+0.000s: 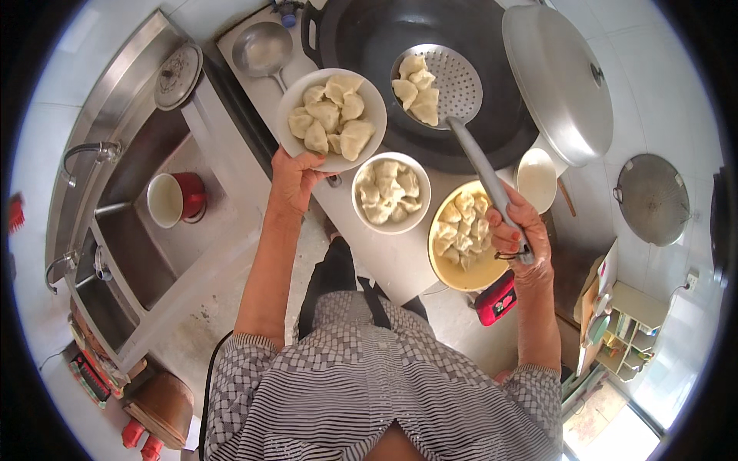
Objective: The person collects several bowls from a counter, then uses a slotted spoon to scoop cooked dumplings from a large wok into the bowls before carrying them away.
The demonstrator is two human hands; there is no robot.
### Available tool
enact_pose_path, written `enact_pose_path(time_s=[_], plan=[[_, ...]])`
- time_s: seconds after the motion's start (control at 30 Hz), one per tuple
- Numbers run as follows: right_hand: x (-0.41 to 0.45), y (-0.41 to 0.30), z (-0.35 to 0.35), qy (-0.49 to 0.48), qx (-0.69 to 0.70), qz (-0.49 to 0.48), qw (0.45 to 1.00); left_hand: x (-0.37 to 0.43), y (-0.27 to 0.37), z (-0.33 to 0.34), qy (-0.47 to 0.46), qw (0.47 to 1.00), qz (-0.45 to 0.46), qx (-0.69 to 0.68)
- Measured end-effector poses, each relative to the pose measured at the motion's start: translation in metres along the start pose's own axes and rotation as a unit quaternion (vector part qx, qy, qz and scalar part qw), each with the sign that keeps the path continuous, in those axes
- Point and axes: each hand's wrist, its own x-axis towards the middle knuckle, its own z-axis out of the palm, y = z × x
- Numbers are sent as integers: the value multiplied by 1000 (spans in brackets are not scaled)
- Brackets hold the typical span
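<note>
My left hand (pixel 301 176) grips the near rim of a white bowl (pixel 282 132) holding several boiled dumplings (pixel 326 115). In my right hand (pixel 522 230) is the grey handle of a perforated metal skimmer (pixel 458 80). Several dumplings (pixel 418 92) lie on the left side of its round head, which is over the dark wok (pixel 369 34). Between my hands, a second white bowl (pixel 425 199) full of dumplings rests on the counter. A yellow basin (pixel 455 281) with more dumplings stands beside it, partly hidden by my right hand.
A metal ladle (pixel 262 49) lies left of the wok. The large wok lid (pixel 562 86) leans at its right, near an empty pale bowl (pixel 536 178). To my left, a red mug (pixel 187 196) sits in the steel sink (pixel 144 271). A round mesh strainer (pixel 654 199) hangs on the wall.
</note>
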Motion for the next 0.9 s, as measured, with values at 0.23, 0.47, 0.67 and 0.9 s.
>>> enact_pose_path(time_s=[0.23, 0.47, 0.67, 0.9], plan=[[-65, 15, -39, 4, -29, -2, 1000, -113, -27, -4, 31, 998, 55, 18], [-128, 5, -101, -23, -46, 10, 999, -221, -107, 9, 60, 996, 62, -33], [-172, -7, -171, -31, -68, 20, 997, -300, -207, 19, 69, 989, 43, -126], [-210, 22, -172, -18, -239, -112, 964, -316, -286, -13, 134, 981, 19, -136]])
